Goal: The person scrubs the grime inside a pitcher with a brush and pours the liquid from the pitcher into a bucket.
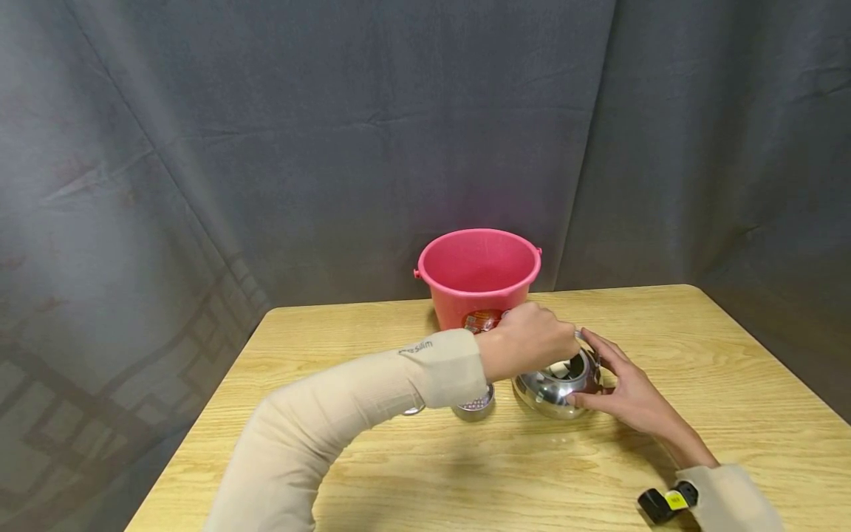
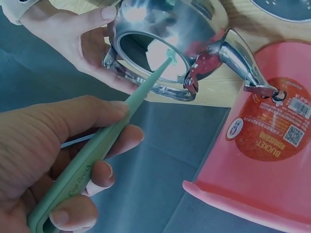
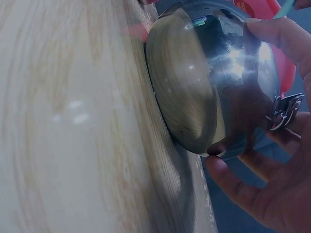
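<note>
My left hand (image 1: 537, 338) grips the green handle of a cup brush (image 2: 108, 141), marked "Cup Brush" in the left wrist view. Its white head (image 2: 156, 54) is inside the round mouth of a shiny steel teapot (image 1: 547, 399). Fingers and thumb of my right hand (image 1: 628, 391) hold the teapot's side, spread around its belly. In the right wrist view the teapot's base meets the table. The teapot's spout (image 2: 238, 57) points toward the bucket, and its metal bail handle (image 2: 163, 91) lies folded down by the mouth.
A pink bucket (image 1: 448, 304) with a red label stands behind the teapot. A perforated steel strainer (image 1: 473, 410) sits left of the teapot, and part of a small metal object (image 1: 414, 410) shows under my left sleeve. Grey curtains (image 1: 332, 148) hang behind the wooden table (image 1: 425, 473).
</note>
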Available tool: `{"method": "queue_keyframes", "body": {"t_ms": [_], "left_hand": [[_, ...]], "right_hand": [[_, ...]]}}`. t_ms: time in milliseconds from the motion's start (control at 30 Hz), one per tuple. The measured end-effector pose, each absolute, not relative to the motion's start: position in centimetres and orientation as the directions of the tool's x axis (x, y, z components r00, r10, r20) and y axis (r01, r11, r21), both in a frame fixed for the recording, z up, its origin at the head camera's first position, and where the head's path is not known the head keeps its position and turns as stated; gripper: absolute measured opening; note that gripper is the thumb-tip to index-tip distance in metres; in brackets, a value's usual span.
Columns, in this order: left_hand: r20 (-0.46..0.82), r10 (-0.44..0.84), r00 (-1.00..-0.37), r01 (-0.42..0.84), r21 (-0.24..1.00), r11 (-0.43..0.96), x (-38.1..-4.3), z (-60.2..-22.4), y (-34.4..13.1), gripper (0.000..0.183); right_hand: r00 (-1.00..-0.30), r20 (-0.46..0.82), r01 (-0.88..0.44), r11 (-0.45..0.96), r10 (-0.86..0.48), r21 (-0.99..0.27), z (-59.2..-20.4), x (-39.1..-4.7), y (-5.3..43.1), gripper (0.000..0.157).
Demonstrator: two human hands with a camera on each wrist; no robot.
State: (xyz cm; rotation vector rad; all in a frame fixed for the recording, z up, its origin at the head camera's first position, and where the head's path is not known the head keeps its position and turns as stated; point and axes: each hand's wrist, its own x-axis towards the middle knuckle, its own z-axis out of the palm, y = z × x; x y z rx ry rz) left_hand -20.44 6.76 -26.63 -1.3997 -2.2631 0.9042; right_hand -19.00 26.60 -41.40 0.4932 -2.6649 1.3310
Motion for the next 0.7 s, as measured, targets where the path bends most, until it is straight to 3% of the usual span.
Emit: {"method": "queue_keyframes", "body": {"t_ms": [467, 700], "left_hand": [[0.016, 0.900, -0.435, 0.671, -0.661, 0.336, -20.40, -27.53, 6.27, 0.027], [0.009, 0.889, -0.458, 0.683, -0.636, 0.359, -20.18, -27.64, 6.09, 0.024]], "right_hand": [[-0.934, 0.270, -0.357, 0.546, -0.235, -0.758, -41.57, -19.02, 26.38, 0.101], [-0.931, 0.278, -0.365, 0.540, -0.238, -0.759, -41.59, -19.00, 26.36, 0.100]]}}
